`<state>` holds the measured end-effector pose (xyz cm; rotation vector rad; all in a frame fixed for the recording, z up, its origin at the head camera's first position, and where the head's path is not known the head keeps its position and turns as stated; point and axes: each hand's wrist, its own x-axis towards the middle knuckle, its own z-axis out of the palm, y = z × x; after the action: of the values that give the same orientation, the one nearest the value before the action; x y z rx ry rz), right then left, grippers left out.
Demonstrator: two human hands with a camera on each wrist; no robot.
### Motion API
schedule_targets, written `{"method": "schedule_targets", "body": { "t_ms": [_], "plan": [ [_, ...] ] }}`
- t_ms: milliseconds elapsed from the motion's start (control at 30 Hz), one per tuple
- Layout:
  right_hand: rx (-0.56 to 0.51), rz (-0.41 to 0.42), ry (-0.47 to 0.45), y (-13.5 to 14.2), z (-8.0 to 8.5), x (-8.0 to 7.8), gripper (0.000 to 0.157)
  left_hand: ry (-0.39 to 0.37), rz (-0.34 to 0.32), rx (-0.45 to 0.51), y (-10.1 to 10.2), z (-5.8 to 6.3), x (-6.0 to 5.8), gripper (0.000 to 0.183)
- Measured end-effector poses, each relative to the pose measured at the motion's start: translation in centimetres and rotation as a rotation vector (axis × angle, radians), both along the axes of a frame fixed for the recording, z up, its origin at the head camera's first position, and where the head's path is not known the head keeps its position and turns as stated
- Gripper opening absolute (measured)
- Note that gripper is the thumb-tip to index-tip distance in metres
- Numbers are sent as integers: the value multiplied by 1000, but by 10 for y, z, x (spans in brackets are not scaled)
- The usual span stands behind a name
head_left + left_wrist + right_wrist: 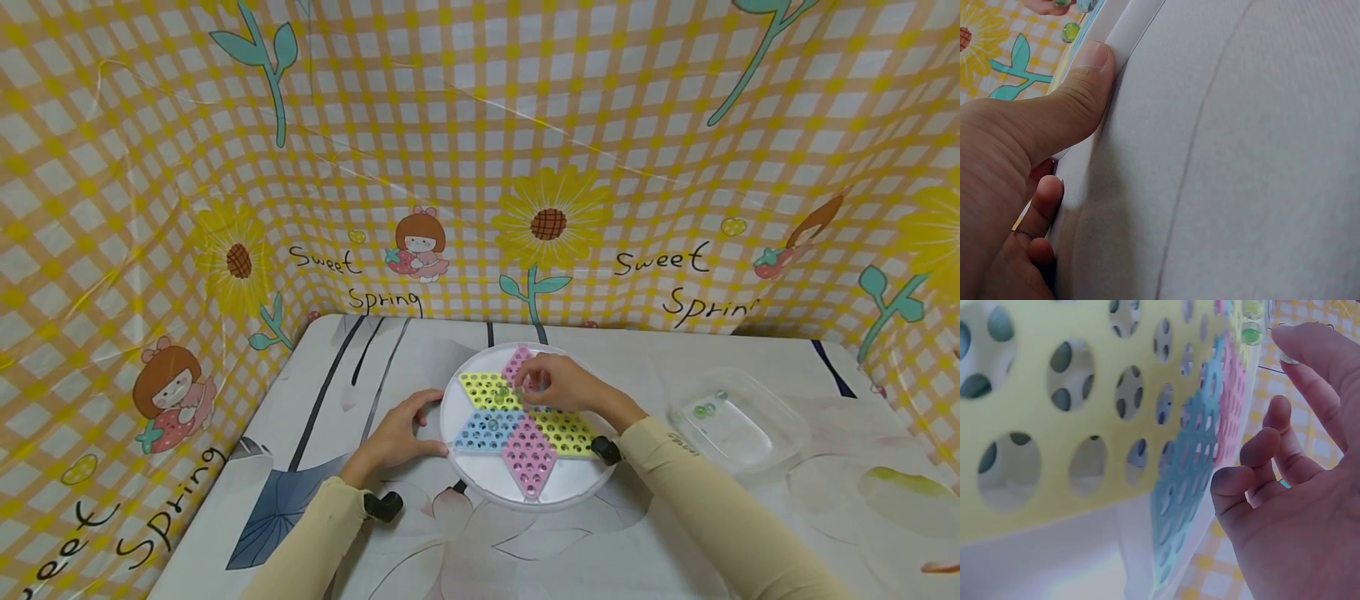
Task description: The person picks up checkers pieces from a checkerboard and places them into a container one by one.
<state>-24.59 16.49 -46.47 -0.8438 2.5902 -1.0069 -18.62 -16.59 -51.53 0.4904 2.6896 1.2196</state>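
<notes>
A round white Chinese checkers board (pixel 480 485) with pink, yellow and blue hole sections lies on the table. My left hand (pixel 401 433) holds its left rim, and in the left wrist view the thumb (pixel 1088 75) lies along the edge. Over the upper part of the board is my right hand (pixel 558 383), thumb and index fingertips close together. Near those fingertips, a green marble (pixel 1252 332) sits on the board, apart from them; I see nothing between them. A clear marble (pixel 492 425) rests in the blue section.
To the right stands a clear plastic container (pixel 787 446) with several marbles (pixel 705 410) in it. A checked, flower-printed cloth (pixel 637 167) hangs behind the table and along its sides. The tabletop (pixel 390 358) has a pale floral pattern.
</notes>
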Motion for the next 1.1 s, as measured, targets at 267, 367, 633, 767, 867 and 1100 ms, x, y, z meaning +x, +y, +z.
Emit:
{"method": "schedule_targets", "body": {
  "t_ms": [267,367,633,767,867,1100],
  "plan": [
    [-46,-36,13,-2,10,3,15,-1,3,4,0,-1,1,89],
    [-60,-35,21,-3,13,4,15,-9,-1,4,0,-1,1,89],
    [-73,-44,33,-2,16,8,16,-9,-9,3,0,-2,1,88],
    [-86,-44,48,2,18,11,17,-13,-2,6,1,-2,1,87],
    [-97,-44,70,5,20,13,18,-15,0,11,1,-1,1,87],
    [-94,-60,126,18,25,19,19,-8,-5,12,2,1,2,88]
  ]
}}
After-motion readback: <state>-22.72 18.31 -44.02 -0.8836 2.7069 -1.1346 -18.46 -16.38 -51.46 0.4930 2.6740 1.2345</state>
